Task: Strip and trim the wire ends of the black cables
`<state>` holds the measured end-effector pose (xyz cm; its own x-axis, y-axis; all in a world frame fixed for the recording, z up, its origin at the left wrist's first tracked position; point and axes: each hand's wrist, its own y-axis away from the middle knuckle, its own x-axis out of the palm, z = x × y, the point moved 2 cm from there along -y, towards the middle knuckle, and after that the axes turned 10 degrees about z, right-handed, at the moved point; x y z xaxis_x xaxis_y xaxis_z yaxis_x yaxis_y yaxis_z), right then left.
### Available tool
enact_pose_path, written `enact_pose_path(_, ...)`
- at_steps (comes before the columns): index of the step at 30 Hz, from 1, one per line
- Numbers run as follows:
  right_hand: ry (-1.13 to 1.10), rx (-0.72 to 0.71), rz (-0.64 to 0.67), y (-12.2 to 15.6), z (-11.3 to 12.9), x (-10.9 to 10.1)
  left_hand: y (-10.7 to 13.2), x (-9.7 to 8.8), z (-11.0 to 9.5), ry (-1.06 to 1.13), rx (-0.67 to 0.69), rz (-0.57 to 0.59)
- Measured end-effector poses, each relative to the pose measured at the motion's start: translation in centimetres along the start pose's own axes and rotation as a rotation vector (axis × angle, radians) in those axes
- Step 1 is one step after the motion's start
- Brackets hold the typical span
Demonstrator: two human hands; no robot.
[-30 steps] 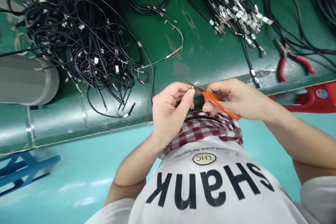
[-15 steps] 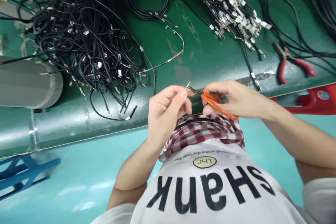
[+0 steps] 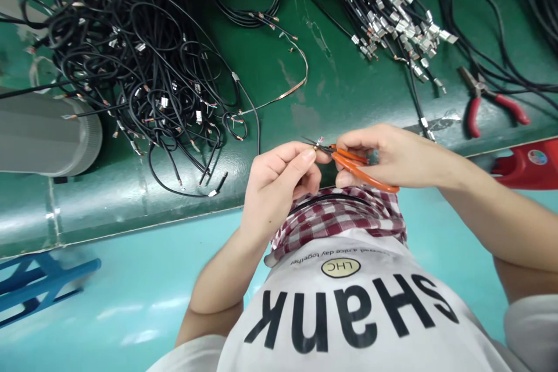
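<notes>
Honestly, the head cam shows pretty fiddly work: the left hand (image 3: 274,183) has its thumb and fingertips pinched on a tiny wire end (image 3: 320,140), right by the blade tips of the orange-handled scissors (image 3: 364,177). The right hand (image 3: 392,157) grips those scissors with its fingers curled close together. With the blades that near, one slip could nick a finger or clip the wire. A snipped bit could also vanish into the black cable pile (image 3: 143,70) on the green workbench (image 3: 335,87), near the cables with metal terminals (image 3: 392,6) and red-handled pliers (image 3: 483,104). Below the bench's edge is a teal floor (image 3: 131,256).
</notes>
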<state>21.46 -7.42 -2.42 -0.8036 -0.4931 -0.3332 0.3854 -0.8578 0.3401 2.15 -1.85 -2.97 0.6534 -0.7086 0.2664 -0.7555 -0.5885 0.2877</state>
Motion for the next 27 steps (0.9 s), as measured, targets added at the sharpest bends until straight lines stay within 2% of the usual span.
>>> enact_pose_path(10, 0.133, 0.027, -0.078, 0.5, 0.8, 0.0, 0.0, 0.0, 0.3, -0.013, -0.011, -0.03)
enact_pose_path(17, 0.024, 0.084, -0.01, 1.1, -0.6, 0.2, -0.1, -0.3, 0.1, 0.027, 0.003, 0.015)
enact_pose_path(21, -0.091, 0.119, 0.053, 2.4, -1.7, 0.2, 0.1, -0.2, 0.0, -0.014, 0.053, -0.019)
enact_pose_path(27, -0.159, 0.087, 0.048, 2.4, -1.1, 0.7, 0.0, 0.8, 0.0, -0.166, 0.117, -0.093)
